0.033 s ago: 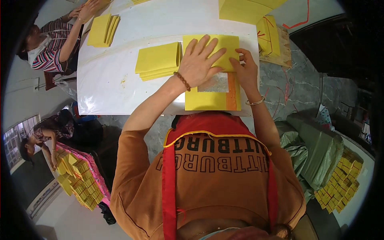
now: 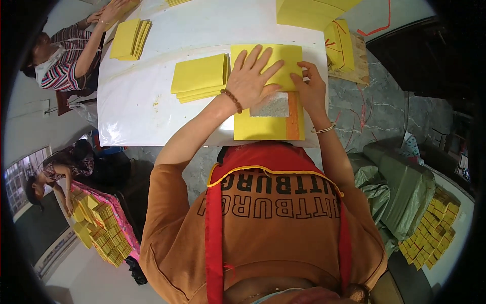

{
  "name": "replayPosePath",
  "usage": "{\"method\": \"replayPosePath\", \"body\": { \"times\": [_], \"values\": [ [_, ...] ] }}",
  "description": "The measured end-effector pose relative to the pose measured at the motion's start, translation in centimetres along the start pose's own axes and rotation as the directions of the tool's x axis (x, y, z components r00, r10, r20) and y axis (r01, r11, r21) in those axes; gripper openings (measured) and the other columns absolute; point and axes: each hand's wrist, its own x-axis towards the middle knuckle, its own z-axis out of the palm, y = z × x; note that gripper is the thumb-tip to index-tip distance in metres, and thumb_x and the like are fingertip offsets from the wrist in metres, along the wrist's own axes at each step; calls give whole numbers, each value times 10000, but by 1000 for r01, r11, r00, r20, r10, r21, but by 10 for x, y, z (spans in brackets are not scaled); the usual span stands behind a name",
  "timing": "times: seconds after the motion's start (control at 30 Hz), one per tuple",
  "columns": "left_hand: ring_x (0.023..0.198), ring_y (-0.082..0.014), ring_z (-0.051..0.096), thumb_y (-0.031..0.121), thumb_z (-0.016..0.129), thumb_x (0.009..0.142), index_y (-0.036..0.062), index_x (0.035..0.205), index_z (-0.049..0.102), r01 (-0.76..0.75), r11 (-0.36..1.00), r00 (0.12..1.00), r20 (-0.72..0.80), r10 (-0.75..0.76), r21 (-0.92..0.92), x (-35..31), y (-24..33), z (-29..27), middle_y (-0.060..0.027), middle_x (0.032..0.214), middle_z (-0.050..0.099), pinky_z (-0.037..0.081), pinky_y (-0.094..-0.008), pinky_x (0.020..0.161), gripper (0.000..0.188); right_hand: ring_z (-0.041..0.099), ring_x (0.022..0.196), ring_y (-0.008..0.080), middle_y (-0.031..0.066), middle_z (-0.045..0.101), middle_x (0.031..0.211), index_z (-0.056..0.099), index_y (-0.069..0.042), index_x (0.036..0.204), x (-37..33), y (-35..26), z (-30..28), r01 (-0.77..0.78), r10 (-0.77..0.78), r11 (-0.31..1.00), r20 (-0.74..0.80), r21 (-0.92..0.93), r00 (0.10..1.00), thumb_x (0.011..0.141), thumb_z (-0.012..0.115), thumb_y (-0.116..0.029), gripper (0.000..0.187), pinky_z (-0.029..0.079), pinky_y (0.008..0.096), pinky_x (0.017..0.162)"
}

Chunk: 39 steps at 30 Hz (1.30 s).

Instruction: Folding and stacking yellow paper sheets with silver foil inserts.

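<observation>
On the table before me lies yellow paper (image 2: 268, 128), with a silver-grey foil patch (image 2: 273, 107) and an orange strip (image 2: 293, 121) on its near part. My left hand (image 2: 249, 81) rests flat across the paper's far part, fingers spread and palm down. At the paper's right edge is my right hand (image 2: 310, 87), its thumb on the sheet and its fingers curled at the edge. Whether the far part is folded or a separate sheet, I cannot tell. Just left of my left hand sits a pile of folded yellow paper (image 2: 199, 74).
The white table (image 2: 136, 109) also carries another yellow paper bundle (image 2: 126, 40) and a large yellow stack (image 2: 309, 15). A tied yellow bundle (image 2: 341, 48) stands beyond its right edge. One co-worker (image 2: 71, 50) is at the far left, another (image 2: 63, 164) beside stacked yellow bundles (image 2: 104, 228).
</observation>
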Motion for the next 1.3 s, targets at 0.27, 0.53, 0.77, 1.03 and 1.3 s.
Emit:
{"method": "replayPosePath", "body": {
  "times": [0.27,0.53,0.77,1.03,1.3],
  "values": [
    [1335,-328,168,581,379,855,264,1392,287,64,994,993,97,-72,91,-4,-8,27,-123,1444,234,112,-520,1062,630,558,1001,218,67,567,1110,535,-95,1136,-21,-15,-8,420,-509,724,-13,-547,861,805,623,-263,381,388,442,867],
    [1323,-336,184,569,396,850,230,1376,320,-10,997,997,81,5,71,-3,-14,23,-130,1440,234,134,-519,1048,630,208,1343,243,25,300,1430,398,-115,1326,-41,4,-23,552,-273,679,532,-483,801,870,436,-482,587,133,606,1025],
    [1209,-370,353,356,554,786,66,1299,406,-153,988,951,275,140,28,6,2,-3,-211,1318,375,314,-485,956,608,292,1310,243,65,372,1390,417,-90,1315,-36,7,-24,552,-303,753,556,-359,774,877,503,-368,526,221,502,1040],
    [1092,-299,498,110,571,713,44,1222,490,-57,994,994,98,47,94,2,9,6,-151,1212,512,429,-381,842,520,517,1107,200,101,556,1190,501,-11,1215,-42,33,-43,92,-114,944,49,316,992,906,496,-121,328,389,308,933],
    [1026,-255,542,34,552,718,134,1171,553,206,972,891,-432,-138,116,-64,-80,-61,-66,1122,587,428,-362,831,464,565,1014,169,84,601,1087,541,-20,1154,-50,46,-51,-37,29,952,30,304,999,913,502,-136,270,431,301,856]
  ]
}}
